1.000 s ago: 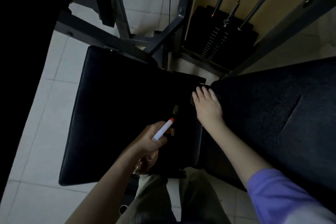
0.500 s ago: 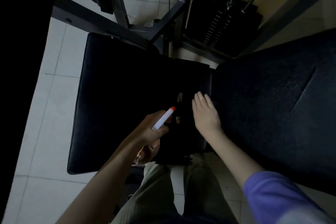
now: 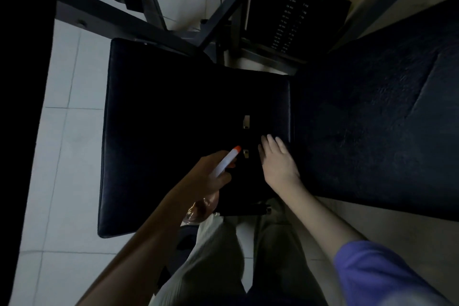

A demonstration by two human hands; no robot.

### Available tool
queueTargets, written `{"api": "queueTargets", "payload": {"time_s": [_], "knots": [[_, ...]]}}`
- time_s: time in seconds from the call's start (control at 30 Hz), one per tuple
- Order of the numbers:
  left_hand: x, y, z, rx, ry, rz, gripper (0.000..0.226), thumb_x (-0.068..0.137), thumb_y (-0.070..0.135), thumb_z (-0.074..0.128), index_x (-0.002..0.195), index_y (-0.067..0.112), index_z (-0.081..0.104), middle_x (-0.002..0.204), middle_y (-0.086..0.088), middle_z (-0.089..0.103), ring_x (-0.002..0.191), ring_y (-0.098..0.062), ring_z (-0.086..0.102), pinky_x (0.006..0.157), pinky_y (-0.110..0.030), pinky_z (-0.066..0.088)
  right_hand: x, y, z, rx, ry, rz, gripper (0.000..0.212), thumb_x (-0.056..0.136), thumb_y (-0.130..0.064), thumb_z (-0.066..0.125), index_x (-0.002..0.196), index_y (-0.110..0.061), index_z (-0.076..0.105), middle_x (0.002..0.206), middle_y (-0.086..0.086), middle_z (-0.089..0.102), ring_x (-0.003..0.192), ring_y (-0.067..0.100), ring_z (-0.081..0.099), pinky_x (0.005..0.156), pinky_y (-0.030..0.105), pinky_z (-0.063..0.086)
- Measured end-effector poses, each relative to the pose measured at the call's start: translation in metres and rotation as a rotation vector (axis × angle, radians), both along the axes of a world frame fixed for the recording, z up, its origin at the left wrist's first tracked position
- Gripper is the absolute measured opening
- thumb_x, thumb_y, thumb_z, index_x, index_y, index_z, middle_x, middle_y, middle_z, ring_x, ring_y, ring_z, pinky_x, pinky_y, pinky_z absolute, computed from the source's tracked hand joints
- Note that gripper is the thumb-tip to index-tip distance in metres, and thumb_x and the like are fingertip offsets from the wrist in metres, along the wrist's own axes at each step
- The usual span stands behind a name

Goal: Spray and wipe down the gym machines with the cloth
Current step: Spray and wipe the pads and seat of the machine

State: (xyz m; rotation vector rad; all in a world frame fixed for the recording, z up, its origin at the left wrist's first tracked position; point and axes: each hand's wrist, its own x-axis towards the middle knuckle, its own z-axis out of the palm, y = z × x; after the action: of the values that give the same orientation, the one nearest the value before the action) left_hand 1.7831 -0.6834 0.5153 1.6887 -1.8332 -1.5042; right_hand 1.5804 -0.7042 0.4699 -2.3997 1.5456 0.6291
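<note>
A dark back pad lay right of the black seat. The right hand rested flat on the seat, fingers straight. The left hand gripped the spray bottle just above the seat's near part.

Left hand, right hand: two. Spray bottle: one. Black pads: two. Weight stack: one.

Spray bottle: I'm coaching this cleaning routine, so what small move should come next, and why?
Likely squeeze a spray onto the seat pad: the left hand grips the spray bottle, its orange tip pointing over it, and the right hand lies flat on the pad beside it. Whether a cloth is under that hand is too dark to tell.
</note>
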Motion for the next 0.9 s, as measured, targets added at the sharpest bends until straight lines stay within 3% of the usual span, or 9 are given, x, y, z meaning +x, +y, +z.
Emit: {"api": "queueTargets", "payload": {"time_s": [0.07,0.13,0.3,0.37,0.43,0.57,0.6,0.7,0.9], "knots": [[0.003,0.004,-0.002,0.034,0.009,0.001,0.050,0.089,0.001,0.059,0.136,0.005,0.043,0.112,0.002,0.047,0.092,0.000,0.047,0.074,-0.008,0.039,0.004,0.004,-0.017,0.086,-0.130,-0.099,0.048,0.102,-0.017,0.024,0.148,-0.005,0.021,0.158,0.010,0.014,0.145,0.023,0.009,0.115,0.029,0.004],[0.008,0.008,-0.006,0.071,0.013,-0.001,0.048,0.089,0.000,0.058,0.135,0.006,0.044,0.106,0.009,0.045,0.088,0.007,0.047,0.072,-0.006,0.039,0.006,0.010,-0.022,0.097,-0.161,-0.056,0.046,0.102,-0.019,0.023,0.146,-0.005,0.026,0.156,0.011,0.020,0.144,0.025,0.015,0.115,0.035,0.011],[0.014,0.014,-0.001,0.061,-0.029,-0.032,0.049,0.091,0.003,0.056,0.137,0.007,0.041,0.119,-0.005,0.046,0.095,-0.005,0.041,0.071,-0.003,0.036,0.004,0.031,-0.020,0.156,-0.098,-0.024,0.039,0.100,-0.018,0.037,0.134,-0.001,0.047,0.142,0.018,0.043,0.132,0.033,0.036,0.110,0.042,0.027],[0.017,0.016,0.004,0.052,-0.008,-0.041,0.050,0.091,0.002,0.056,0.138,0.006,0.040,0.124,-0.008,0.044,0.102,-0.010,0.042,0.078,-0.013,0.039,0.003,0.043,-0.016,0.140,-0.086,0.012,0.024,0.083,-0.012,0.066,0.104,-0.002,0.069,0.111,0.018,0.065,0.108,0.035,0.056,0.096,0.043,0.045],[0.018,0.016,0.011,0.054,0.010,-0.073,0.052,0.092,0.002,0.055,0.140,0.005,0.037,0.127,-0.009,0.042,0.107,-0.014,0.041,0.088,-0.026,0.042,-0.002,0.053,-0.013,0.079,-0.105,0.085,0.022,0.055,-0.009,0.084,0.074,-0.008,0.075,0.081,0.010,0.069,0.083,0.027,0.063,0.080,0.038,0.054],[0.017,0.017,0.019,0.046,-0.007,-0.143,0.060,0.085,0.022,0.053,0.139,0.002,0.037,0.131,-0.016,0.044,0.114,-0.022,0.046,0.095,-0.041,0.046,-0.009,0.068,0.009,0.013,-0.171,0.155,0.031,0.040,-0.006,0.086,0.067,-0.012,0.072,0.073,0.005,0.066,0.074,0.023,0.063,0.070,0.031,0.055],[0.015,0.017,0.021,0.043,-0.013,-0.150,0.060,0.087,0.020,0.055,0.140,0.003,0.036,0.131,-0.014,0.044,0.117,-0.024,0.046,0.096,-0.038,0.045,-0.012,0.072,0.011,-0.023,-0.201,0.153,0.034,0.038,-0.006,0.087,0.068,-0.012,0.072,0.073,0.004,0.066,0.074,0.022,0.063,0.070,0.031,0.055],[0.011,0.018,0.023,0.025,-0.044,-0.132,0.056,0.091,0.004,0.058,0.142,0.003,0.033,0.129,-0.010,0.045,0.120,-0.023,0.046,0.085,-0.006,0.036,-0.017,0.088,0.029,-0.083,-0.260,0.050,0.045,0.034,-0.003,0.088,0.074,-0.015,0.073,0.079,0.002,0.067,0.077,0.021,0.065,0.070,0.031,0.055],[0.001,0.026,0.039,0.040,0.097,-0.084,0.054,0.085,0.015,0.061,0.133,0.001,0.040,0.106,0.012,0.043,0.104,-0.009,0.048,0.076,0.002,0.034,-0.027,0.098,0.076,-0.261,-0.404,-0.167,0.055,0.046,0.010,0.083,0.097,-0.009,0.073,0.102,0.010,0.069,0.098,0.026,0.059,0.078,0.040,0.053]]}}
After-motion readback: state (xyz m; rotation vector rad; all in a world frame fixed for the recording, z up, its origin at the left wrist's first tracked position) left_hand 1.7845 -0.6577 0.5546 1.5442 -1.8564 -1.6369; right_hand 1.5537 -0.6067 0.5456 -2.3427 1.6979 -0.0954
